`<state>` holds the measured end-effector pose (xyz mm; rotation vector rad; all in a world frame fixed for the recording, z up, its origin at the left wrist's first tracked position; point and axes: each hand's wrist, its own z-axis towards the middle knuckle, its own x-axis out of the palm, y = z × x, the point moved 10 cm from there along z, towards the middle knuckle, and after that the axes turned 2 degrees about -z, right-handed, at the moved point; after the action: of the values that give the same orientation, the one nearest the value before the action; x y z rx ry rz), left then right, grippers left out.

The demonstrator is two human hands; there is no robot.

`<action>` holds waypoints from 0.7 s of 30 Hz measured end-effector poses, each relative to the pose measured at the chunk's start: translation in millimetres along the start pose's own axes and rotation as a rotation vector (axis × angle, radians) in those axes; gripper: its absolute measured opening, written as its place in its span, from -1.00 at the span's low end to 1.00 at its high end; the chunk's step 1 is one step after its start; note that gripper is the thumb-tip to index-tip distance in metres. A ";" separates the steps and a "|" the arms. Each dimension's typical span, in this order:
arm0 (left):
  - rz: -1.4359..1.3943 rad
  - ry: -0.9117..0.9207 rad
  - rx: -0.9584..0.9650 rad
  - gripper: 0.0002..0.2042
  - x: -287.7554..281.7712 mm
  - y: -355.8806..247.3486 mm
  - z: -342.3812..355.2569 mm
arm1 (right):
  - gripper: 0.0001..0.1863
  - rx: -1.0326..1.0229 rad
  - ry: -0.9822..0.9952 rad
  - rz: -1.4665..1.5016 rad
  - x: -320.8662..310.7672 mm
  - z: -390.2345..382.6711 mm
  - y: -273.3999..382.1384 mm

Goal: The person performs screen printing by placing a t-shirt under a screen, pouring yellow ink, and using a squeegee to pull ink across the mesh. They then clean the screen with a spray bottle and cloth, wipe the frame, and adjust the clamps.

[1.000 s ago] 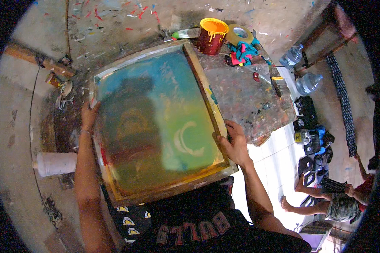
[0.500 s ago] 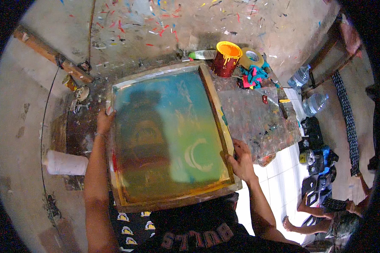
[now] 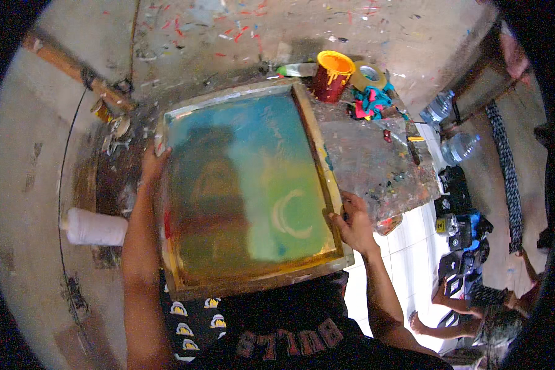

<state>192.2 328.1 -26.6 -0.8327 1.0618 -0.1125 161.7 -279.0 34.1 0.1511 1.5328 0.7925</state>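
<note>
A wooden-framed printing screen [image 3: 271, 166] is held up in front of me, its mesh tinted blue, green and yellow with a pale crescent shape. My left hand [image 3: 155, 161] grips the frame's left side near the upper corner, its fingers partly hidden by the wood. Lower down on the opposite side, my right hand [image 3: 356, 227] is closed round the frame's right edge. The dark shadow across the mesh covers its left half. Below the screen's near edge, dark cloth with repeated white and yellow prints [image 3: 184, 330] shows.
Behind the screen, a paint-stained table [image 3: 376, 160] carries a red paint can [image 3: 332, 86] with yellow drips, a tape roll [image 3: 369, 75] and bunched colourful rags [image 3: 372, 103]. A white cylindrical roll [image 3: 95, 226] lies at left. Water bottles [image 3: 460, 148], bags and another person's limbs [image 3: 456, 324] are at right.
The whole scene sits slightly higher in the picture, from a small shift of view. Both hands keep their hold on the printing screen, which has barely moved relative to the table.
</note>
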 end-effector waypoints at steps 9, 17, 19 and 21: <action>-0.039 0.034 0.055 -0.42 6.2 4.7 4.2 | -0.48 0.041 -0.002 0.024 5.5 -1.6 -10.6; -0.154 0.206 0.067 -0.31 11.0 13.6 8.7 | -0.46 0.004 -0.102 0.047 -2.0 -6.1 -8.5; -0.160 0.284 -0.066 -0.29 13.2 28.9 10.2 | -0.49 -0.010 -0.139 0.026 -3.5 -9.9 -6.7; -0.247 0.331 -0.099 -0.28 14.7 36.1 11.9 | -0.49 0.009 -0.157 0.046 -3.0 -12.9 -9.9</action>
<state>198.6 353.0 -58.1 -1.0574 1.2772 -0.4198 153.9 -293.1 30.0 0.2503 1.3891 0.7914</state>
